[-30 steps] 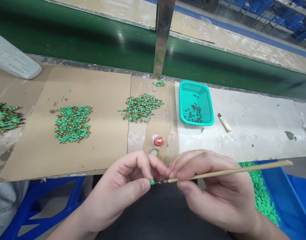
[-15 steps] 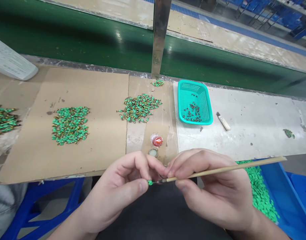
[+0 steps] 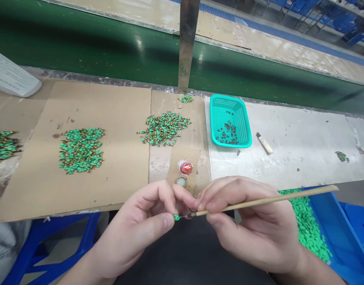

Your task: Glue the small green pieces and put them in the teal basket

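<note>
A: Where's the tiny, roundish, plastic-looking green piece (image 3: 176, 217)?
B: In the left hand (image 3: 143, 219), its grip pinched around it; the right hand (image 3: 256, 229) has its fingers closed round a slim, straw-coloured wooden stick (image 3: 267, 200), dark tip just beside
A: What could go wrong?
B: A wobbling stick might nudge the piece loose, dropping it onto the black cloth (image 3: 182, 253)

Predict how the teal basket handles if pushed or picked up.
The teal basket is probably light for its size: it looks thin-walled and perforated. Its wide, low shape should resist tipping when pushed. The small dark pieces inside look loose, so they'd likely slide if it tilts.
</note>
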Tool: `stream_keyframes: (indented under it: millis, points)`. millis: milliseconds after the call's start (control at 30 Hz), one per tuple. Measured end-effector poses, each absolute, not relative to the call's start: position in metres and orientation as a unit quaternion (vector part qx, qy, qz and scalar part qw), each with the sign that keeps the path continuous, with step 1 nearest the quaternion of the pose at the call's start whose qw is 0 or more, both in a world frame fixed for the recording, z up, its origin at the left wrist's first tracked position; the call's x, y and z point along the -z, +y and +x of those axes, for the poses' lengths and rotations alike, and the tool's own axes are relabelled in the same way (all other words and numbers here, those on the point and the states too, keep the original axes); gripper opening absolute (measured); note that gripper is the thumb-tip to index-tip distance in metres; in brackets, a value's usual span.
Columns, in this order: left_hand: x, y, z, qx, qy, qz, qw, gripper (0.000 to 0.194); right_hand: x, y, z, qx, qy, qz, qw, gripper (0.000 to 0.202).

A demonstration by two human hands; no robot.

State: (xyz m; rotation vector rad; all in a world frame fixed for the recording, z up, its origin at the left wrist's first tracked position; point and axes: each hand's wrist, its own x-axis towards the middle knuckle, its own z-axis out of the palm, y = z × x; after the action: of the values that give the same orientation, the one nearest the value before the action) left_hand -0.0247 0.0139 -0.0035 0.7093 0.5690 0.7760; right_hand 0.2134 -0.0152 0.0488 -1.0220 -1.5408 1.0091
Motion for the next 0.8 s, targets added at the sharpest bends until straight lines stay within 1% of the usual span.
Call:
stream_keyframes:
  millis: [600,800]
  points:
    - [0.0042,0.0165,-0.0232,-0.371,0.272,0.351,0.815,0.019,-0.0502,-0.0139,0.2136,-0.408,-0.648,-0.422,0.486,0.026]
    - [0.0044,0.0179,-0.0230,-0.372,0.278,0.356,0.811,0.020,-0.0502,-0.0118,0.2148,-0.408,-0.657,-0.416,0.478,0.022]
